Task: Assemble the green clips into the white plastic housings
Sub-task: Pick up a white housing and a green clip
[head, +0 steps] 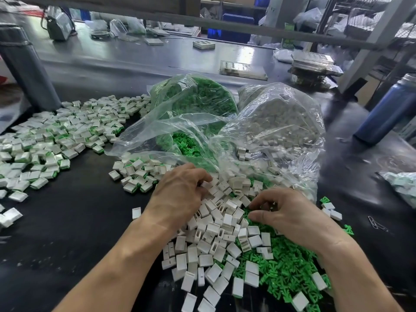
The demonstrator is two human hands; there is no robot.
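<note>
Your left hand (180, 190) lay knuckles-up on the loose white plastic housings (216, 235) heaped near the front edge of the bench (67, 221), its fingers curled down into them; whether they gripped 1 I could not tell. Your right hand (290, 212) hung over the line where that heap met the green clips (286, 264), spread toward the front right corner, with thumb and forefinger drawn together as if pinching something small. The knuckles hid what, so that grip is also unclear.

Both parts looked like light, rigid moulded plastic. The housings were small smooth-walled boxes, each with a slot on 1 face and an open end; I judged them slippery and easy to scatter, best taken across the 2 broad flat sides with the opening turned toward your other hand. The clips were smaller, branched and matt, likely to tangle in the pile, so you would do well to lift 1 by its stem and leave the prongs free to enter.

Behind your hands, 2 crinkled clear plastic bags (265, 140) slumped open toward you, 1 full of green, 1 of white. Finished housings showing green edges (54, 140) covered the left side of the bench, with a smaller cluster just beyond your left hand.
</note>
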